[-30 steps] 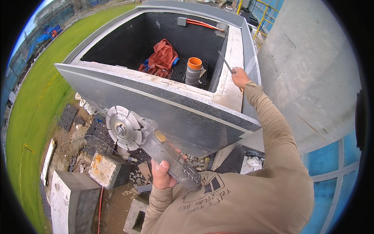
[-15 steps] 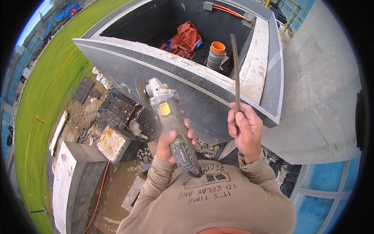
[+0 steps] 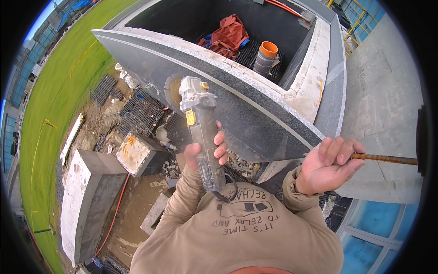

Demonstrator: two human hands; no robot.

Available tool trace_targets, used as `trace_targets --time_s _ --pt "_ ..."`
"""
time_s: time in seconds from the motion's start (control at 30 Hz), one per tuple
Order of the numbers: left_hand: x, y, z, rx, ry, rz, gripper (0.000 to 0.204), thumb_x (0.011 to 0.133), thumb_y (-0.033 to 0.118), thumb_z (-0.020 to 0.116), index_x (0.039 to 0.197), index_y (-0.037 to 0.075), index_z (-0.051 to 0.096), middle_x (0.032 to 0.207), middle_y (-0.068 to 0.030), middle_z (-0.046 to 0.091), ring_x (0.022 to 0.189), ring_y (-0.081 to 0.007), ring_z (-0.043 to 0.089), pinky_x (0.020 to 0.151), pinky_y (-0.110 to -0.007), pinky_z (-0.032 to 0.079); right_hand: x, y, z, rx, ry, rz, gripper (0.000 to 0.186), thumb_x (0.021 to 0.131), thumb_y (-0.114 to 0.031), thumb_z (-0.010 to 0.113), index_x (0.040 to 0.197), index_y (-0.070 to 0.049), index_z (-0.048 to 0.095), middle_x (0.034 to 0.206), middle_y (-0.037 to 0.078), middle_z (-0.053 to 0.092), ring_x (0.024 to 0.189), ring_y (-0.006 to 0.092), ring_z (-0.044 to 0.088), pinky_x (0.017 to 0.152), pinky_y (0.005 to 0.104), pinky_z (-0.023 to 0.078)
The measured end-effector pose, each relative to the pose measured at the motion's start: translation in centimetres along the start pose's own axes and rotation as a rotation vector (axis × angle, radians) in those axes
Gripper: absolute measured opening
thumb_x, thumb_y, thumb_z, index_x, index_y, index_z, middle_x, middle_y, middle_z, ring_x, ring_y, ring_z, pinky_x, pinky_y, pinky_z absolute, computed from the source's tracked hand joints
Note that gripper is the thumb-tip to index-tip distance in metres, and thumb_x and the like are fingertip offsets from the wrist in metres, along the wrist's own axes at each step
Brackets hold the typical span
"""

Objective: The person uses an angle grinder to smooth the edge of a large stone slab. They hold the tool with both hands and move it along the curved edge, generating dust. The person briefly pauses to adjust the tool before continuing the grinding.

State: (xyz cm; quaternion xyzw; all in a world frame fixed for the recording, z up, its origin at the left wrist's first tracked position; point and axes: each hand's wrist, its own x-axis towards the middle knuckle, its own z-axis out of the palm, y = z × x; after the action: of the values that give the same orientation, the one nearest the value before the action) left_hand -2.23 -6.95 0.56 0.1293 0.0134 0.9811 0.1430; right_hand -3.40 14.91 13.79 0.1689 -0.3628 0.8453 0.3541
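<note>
While your left hand (image 3: 206, 153) clenches the angle grinder (image 3: 200, 130), disc beside the granite wall (image 3: 255, 114), your right hand (image 3: 329, 165) grips a rusty rod (image 3: 388, 159), right of that wall. Judged step: repositioning; next, steady the grinder.

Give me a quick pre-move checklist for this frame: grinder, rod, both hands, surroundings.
1. Left hand has a closed grip on the angle grinder body: ok.
2. Right hand has a closed grip on the rusty rod: ok.
3. Gloves on either hand: not ok, both bare.
4. Grinder disc spinning or stopped: cannot tell.
5. Disc apart from the grey stone slab: cannot tell, they overlap in view.
6. Rod's far end visible: not ok, it runs out of view.
</note>
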Motion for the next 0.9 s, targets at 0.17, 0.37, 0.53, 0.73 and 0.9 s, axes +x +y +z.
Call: trace_targets --time_s 0.17,0.37,0.53,0.73,0.9 --pt "0.5 -0.5 0.8 0.071 -0.015 -0.062 0.080 0.077 0.022 0.076 0.140 0.000 0.031 0.100 -0.0127 0.051 0.081 -0.0265 0.060 0.067 -0.044 0.057 -4.5 4.6 1.1 -0.503 -0.497 0.450 0.032 0.109 -0.029 0.042 0.098 -0.002 0.056 0.068 -0.003 0.046 0.056 0.0071 0.038 0.051 0.0249 0.031" --pt "1.1 -0.8 1.3 0.065 0.017 -0.073 0.080 0.077 0.021 0.076 0.140 0.000 0.031 0.102 -0.0134 0.050 0.082 -0.0267 0.059 0.066 -0.044 0.056 -0.2 0.3 -3.6 -0.310 -0.173 0.380 0.039 0.109 -0.036 0.042 0.106 0.001 0.054 0.066 -0.005 0.034 0.053 0.0040 0.026 0.047 0.0236 0.022" --pt "1.4 -1.4 1.2 -0.027 -0.059 -0.073 0.079 0.078 0.021 0.077 0.139 0.001 0.031 0.101 -0.0123 0.050 0.082 -0.0258 0.059 0.066 -0.043 0.056 -3.0 -0.3 -2.6 -0.054 0.063 0.060 0.041 0.109 -0.040 0.038 0.109 -0.002 0.052 0.066 -0.004 0.032 0.052 0.0051 0.026 0.047 0.0246 0.021" --pt "1.2 -1.8 1.2 -0.023 -0.073 -0.092 0.080 0.079 0.022 0.078 0.139 0.000 0.029 0.100 -0.0117 0.049 0.080 -0.0253 0.059 0.066 -0.043 0.056 -5.4 1.8 -4.9 -0.524 -0.423 0.713 0.036 0.110 -0.034 0.038 0.104 -0.001 0.053 0.064 -0.004 0.038 0.051 0.0059 0.030 0.047 0.0244 0.025" --pt "1.2 -1.8 1.1 -0.042 -0.112 -0.103 0.081 0.080 0.023 0.078 0.139 0.000 0.028 0.101 -0.0124 0.049 0.079 -0.0256 0.058 0.066 -0.043 0.056 -1.4 -4.1 -5.2 -0.249 0.029 0.108 0.039 0.109 -0.038 0.039 0.110 -0.002 0.053 0.065 -0.005 0.031 0.051 0.0056 0.023 0.047 0.0253 0.021"
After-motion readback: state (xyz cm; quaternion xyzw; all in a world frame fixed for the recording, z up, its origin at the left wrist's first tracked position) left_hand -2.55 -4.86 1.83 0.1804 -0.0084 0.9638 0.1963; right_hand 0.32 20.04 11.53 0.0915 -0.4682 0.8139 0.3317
